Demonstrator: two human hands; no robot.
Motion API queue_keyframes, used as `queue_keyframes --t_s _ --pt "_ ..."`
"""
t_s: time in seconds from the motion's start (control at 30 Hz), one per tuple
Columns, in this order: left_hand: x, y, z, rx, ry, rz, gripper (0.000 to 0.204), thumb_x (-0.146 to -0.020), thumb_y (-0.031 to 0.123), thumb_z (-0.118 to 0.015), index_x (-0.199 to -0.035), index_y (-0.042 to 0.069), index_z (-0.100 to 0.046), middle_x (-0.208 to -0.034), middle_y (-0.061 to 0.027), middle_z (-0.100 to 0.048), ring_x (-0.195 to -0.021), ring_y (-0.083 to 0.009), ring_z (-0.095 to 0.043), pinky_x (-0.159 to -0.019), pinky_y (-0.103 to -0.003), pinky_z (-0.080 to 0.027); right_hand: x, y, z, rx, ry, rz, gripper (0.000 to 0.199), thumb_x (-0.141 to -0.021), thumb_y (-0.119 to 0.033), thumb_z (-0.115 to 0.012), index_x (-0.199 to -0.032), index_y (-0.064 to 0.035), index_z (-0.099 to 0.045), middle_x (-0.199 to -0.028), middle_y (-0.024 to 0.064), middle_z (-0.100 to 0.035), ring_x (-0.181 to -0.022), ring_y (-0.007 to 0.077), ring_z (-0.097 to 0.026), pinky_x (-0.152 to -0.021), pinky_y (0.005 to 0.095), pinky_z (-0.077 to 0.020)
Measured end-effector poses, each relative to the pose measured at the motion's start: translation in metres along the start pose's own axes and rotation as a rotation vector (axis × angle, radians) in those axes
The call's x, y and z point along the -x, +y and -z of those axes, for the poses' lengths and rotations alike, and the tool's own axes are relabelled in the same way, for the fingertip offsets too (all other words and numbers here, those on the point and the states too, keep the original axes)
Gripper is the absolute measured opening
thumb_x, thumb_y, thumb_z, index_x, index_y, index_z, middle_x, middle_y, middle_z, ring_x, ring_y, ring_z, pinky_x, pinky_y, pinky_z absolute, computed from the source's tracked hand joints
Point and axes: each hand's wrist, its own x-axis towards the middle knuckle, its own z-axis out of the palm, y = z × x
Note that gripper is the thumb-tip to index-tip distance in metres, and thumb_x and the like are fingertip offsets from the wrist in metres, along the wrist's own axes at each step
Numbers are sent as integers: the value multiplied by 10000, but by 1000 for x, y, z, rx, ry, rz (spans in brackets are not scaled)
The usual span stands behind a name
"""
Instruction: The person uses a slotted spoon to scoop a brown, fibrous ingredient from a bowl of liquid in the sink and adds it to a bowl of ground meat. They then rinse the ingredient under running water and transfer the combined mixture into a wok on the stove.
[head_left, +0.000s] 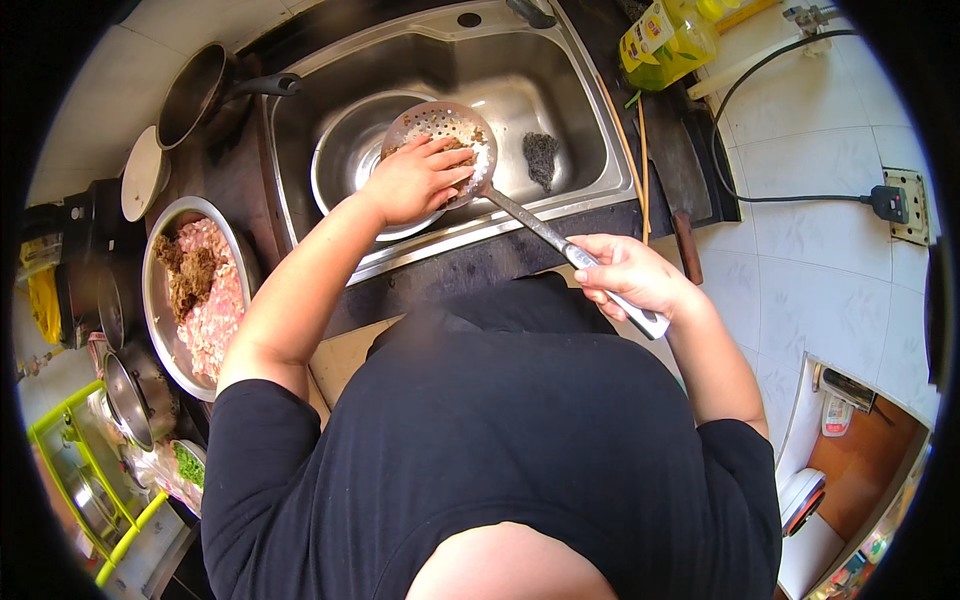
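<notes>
The right hand is wrapped tight around the end of the long metal handle of one perforated skimmer ladle, fingers curled shut on it. From that grip the handle runs up and left to the round bowl, held over the sink. There the left hand lies pressed, fingers together, on a clump of brown minced stuff in the ladle's bowl. The ladle looks stiff and light, likely slick when wet, so the handle end seems the sound place to hold it; the clump looks soft and crumbly. Under the bowl sits one steel basin; beyond it one dark scouring pad. Far left of the grip stands one large bowl of pink mince. One yellow bottle stands at the far side.
</notes>
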Motion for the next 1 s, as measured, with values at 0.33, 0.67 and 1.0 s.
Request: queue_keyframes --t_s 0.33,0.67,1.0 --pt "9 1 18 -49 138 4 406 -820 263 -546 -1202 131 -514 -1302 -73 -450 -1243 -294 -364 -1030 -440 -287 1 -1 3 -42 -20 -5 546 -832 -67 -547 -1325 0 -323 -567 12 -480 -379 69 -428 -368 197 -368" --pt "19 9 -8 -272 238 465 648 -841 401 -503 -1304 -22 -340 -1308 -174 -424 -1259 -308 -347 -1071 -446 -194 2 -5 -6 -42 27 43 486 -829 -71 -547 -1277 6 -374 -574 7 -478 -390 60 -431 -369 186 -375" --pt "6 21 1 -63 257 344 574 -836 320 -529 -1327 83 -352 -1379 -181 -318 -1270 -322 -319 -1042 -469 -247 1 -2 -7 -12 35 28 482 -831 -79 -546 -1275 6 -379 -581 4 -477 -389 57 -426 -365 181 -368"
